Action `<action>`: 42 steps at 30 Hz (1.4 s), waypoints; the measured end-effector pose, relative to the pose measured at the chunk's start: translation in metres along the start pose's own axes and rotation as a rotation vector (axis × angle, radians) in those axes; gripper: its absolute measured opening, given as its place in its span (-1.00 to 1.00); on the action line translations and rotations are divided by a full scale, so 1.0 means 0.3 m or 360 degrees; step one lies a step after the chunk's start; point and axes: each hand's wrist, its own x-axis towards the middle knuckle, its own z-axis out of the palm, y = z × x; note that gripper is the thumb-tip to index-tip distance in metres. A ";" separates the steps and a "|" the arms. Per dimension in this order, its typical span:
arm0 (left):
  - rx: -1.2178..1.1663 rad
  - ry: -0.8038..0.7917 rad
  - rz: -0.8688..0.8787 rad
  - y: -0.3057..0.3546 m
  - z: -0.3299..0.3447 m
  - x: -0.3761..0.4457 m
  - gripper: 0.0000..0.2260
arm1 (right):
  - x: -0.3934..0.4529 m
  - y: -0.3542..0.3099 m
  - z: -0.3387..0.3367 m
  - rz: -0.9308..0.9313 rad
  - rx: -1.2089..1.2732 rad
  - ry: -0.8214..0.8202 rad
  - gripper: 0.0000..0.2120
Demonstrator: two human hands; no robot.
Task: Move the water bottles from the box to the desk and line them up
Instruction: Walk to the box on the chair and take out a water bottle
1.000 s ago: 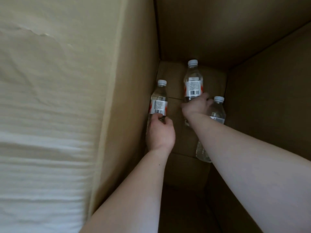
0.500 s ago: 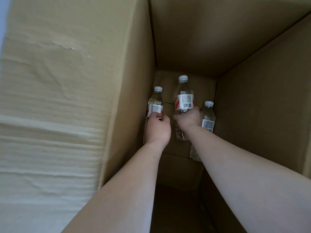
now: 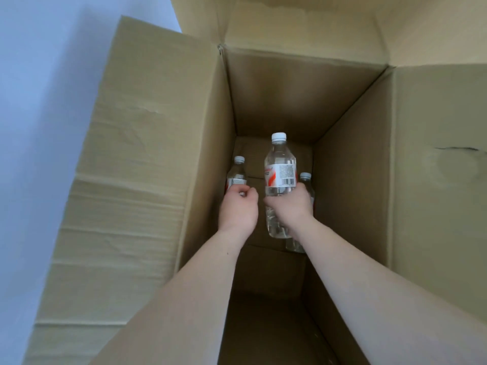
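Observation:
Both my arms reach down into a tall open cardboard box (image 3: pixel 350 159). My right hand (image 3: pixel 291 206) grips the middle of a clear water bottle (image 3: pixel 279 164) with a white cap and a red-and-white label, held upright above the box floor. My left hand (image 3: pixel 238 209) holds a second bottle (image 3: pixel 237 172) against the left wall; only that bottle's cap and upper label show. A third bottle (image 3: pixel 306 180) stands behind my right hand near the right wall, mostly hidden.
The box's flaps stand open: a wide creased flap (image 3: pixel 126 180) on the left, another (image 3: pixel 442 167) on the right and one (image 3: pixel 303 22) at the back. A pale wall (image 3: pixel 39 101) lies beyond the left flap. No desk is in view.
The bottle in my right hand has risen and now looks larger and nearer. My left hand has come up a little with its bottle. The view has pulled back, showing the flaps and wall.

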 end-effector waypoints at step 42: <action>-0.0171 -0.0056 0.0181 -0.112 -0.218 -0.709 -0.77 | -0.700 0.115 -0.313 -0.0400 0.0148 -0.0426 -0.41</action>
